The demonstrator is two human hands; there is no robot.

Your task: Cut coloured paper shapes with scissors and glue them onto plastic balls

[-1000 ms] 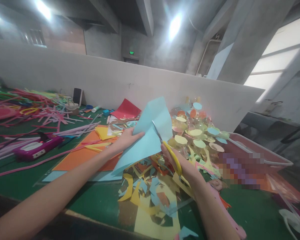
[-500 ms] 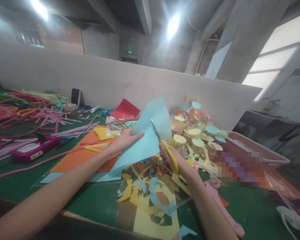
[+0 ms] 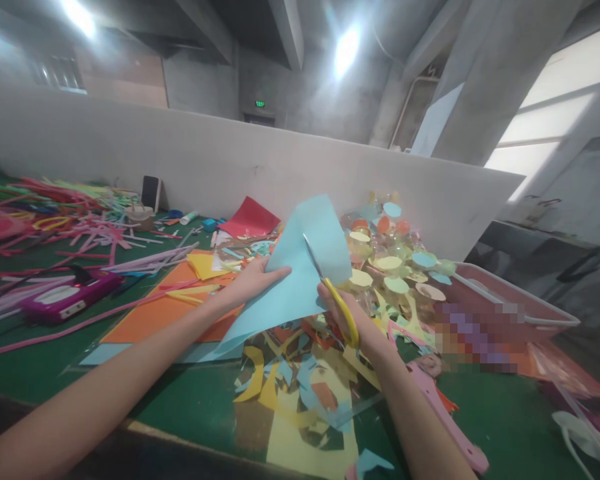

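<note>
The L hand (image 3: 250, 279) grips the blue sheet (image 3: 290, 290) w/ thumb on its near face, prob. b/c thin paper bends and needs support beside the blades. The R hand (image 3: 366, 328) is closed around the yellow handle of the scissors (image 3: 350, 320); the blades point up & away over the sheet, but I cannot tell if they are apart. The sheet is held up, tilted, above the paper scraps (image 3: 313, 383) on the green table (image 3: 195, 407), perhaps so that the scissors have free room. Vs. the frame 0.5 s ago, the sheet's R edge reaches a bit more to the right, its lower L corner extends slightly farther left, & the scissors' tip is a little higher. Both hands keep approx. the same place.
</note>
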